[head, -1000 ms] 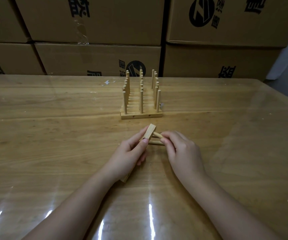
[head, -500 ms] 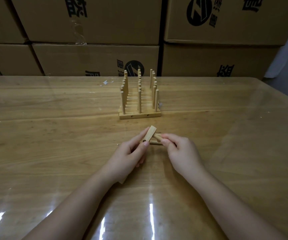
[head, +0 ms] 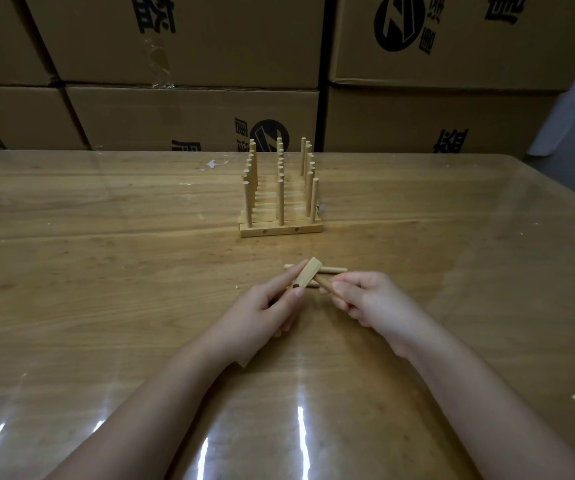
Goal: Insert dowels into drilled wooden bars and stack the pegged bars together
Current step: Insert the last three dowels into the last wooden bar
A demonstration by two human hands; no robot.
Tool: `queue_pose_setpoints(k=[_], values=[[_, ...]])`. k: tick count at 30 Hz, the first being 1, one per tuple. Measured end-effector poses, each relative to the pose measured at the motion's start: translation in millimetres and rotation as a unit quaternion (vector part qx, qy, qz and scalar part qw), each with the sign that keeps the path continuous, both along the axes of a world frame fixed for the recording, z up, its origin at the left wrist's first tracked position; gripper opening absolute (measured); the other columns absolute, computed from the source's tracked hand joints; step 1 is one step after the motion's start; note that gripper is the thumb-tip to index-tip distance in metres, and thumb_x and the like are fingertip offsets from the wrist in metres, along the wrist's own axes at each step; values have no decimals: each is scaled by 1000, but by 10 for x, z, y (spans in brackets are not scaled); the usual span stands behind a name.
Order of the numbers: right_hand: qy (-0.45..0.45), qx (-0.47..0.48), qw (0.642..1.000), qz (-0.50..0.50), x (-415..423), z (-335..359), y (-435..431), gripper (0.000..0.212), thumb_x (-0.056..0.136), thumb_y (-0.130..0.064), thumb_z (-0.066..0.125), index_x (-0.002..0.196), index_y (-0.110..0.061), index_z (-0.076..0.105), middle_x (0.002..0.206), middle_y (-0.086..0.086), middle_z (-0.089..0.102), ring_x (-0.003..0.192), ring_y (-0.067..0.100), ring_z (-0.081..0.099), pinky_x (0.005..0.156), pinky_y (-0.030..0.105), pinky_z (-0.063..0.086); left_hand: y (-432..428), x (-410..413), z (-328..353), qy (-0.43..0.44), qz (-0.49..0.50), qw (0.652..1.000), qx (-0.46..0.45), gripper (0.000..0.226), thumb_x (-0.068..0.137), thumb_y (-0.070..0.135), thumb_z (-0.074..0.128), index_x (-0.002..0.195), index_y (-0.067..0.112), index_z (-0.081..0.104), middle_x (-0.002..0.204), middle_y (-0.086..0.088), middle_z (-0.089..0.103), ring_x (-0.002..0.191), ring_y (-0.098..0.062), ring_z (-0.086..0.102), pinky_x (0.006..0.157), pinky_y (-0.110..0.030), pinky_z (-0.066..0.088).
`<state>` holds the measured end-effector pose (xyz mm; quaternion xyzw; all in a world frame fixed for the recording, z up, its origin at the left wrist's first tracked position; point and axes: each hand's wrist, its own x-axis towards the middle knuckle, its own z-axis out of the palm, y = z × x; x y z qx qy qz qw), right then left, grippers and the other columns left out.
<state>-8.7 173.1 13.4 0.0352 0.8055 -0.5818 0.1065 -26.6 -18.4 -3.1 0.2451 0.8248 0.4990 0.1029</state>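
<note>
Working over a glossy wooden table (head: 106, 271), the left hand (head: 265, 310) curls its fingers and thumb round a drilled wooden bar (head: 306, 278). The bar's long axis runs from near-left to far-right, with its far end raised toward the other hand. Farther up the table stands the stack of pegged bars (head: 280, 231), their dowels upright in three rows. Just right of the bar's raised end, a dowel (head: 323, 282) lies nearly crosswise to the bar, its left tip meeting the bar's right face. Whether that tip already sits in a hole cannot be told. Loose dowels (head: 335, 270) lie flat on the table just behind. The right hand (head: 376, 303) pinches the held dowel's right portion between thumb and curled fingers. The seating push would probably run leftward, from the right hand into the braced bar.
</note>
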Motion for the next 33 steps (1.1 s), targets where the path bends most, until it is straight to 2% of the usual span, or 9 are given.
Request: queue_pose_setpoints(k=[2, 5, 6, 8, 15, 20, 24, 29, 33], values=[[129, 165, 978, -14, 15, -1, -61, 21, 96, -29, 45, 89, -24, 64, 68, -10, 59, 64, 7, 53, 62, 27, 41, 19, -1, -9, -22, 11, 999, 37, 43, 100, 29, 42, 140, 45, 38, 59, 11, 52, 57, -5, 49, 68, -17, 44], [246, 436, 866, -3, 25, -7, -156, 29, 98, -39, 34, 109, -24, 56, 101, -5, 63, 87, 18, 60, 66, 32, 42, 25, -10, -14, -53, 24, 994, 89, 40, 101, 27, 41, 139, 40, 42, 58, 8, 52, 55, -7, 48, 63, -16, 44], [268, 495, 826, -6, 19, -24, -178, 32, 99, -41, 29, 112, -24, 53, 107, -6, 62, 90, 20, 60, 63, 32, 39, 25, -19, -14, -61, 26, 993, 100, 40, 101, 26, 41, 139, 38, 43, 57, 7, 52, 54, -8, 48, 63, -17, 43], [293, 534, 793, -8, 19, -42, -207, 34, 100, -41, 23, 111, -23, 50, 109, -5, 62, 90, 22, 60, 59, 31, 30, 25, -35, -13, -68, 24, 992, 106, 40, 101, 27, 40, 139, 38, 43, 57, 7, 52, 55, -8, 49, 63, -19, 43], [308, 446, 840, -40, 42, -137, -207, 27, 98, -35, 34, 102, -22, 57, 90, -2, 66, 77, 27, 62, 55, 30, 27, 2, -33, -49, -33, 15, 997, 66, 41, 101, 29, 41, 140, 41, 41, 56, 11, 50, 56, -7, 48, 65, -17, 43], [208, 347, 913, -49, 4, -121, -205, 23, 96, -36, 38, 85, -27, 56, 76, -1, 63, 75, 24, 58, 60, 34, 40, 0, -22, -85, 3, 10, 1000, 27, 45, 100, 32, 42, 142, 45, 35, 56, 13, 51, 55, -3, 49, 66, -19, 44], [157, 295, 941, -55, 16, -94, -209, 30, 95, -36, 41, 70, -23, 52, 65, -6, 57, 68, 18, 54, 61, 33, 40, -5, -22, -87, 23, 6, 1000, 10, 45, 99, 32, 42, 141, 48, 34, 58, 14, 52, 55, -1, 50, 67, -22, 46], [4, 79, 996, -47, 28, 24, -145, 36, 96, -31, 44, 62, -20, 51, 40, -12, 36, 42, 7, 33, 46, 22, 28, 14, -11, -81, 31, -11, 999, -1, 44, 99, 31, 44, 139, 49, 35, 59, 13, 52, 56, -4, 50, 67, -24, 46], [-129, -110, 985, 23, 41, 124, -35, 29, 98, -29, 42, 73, -17, 48, 45, -9, 29, 34, 2, 17, 30, 15, 10, -30, -9, -64, 23, -44, 998, 23, 44, 98, 34, 45, 139, 48, 38, 61, 12, 50, 56, -3, 49, 64, -20, 44]])
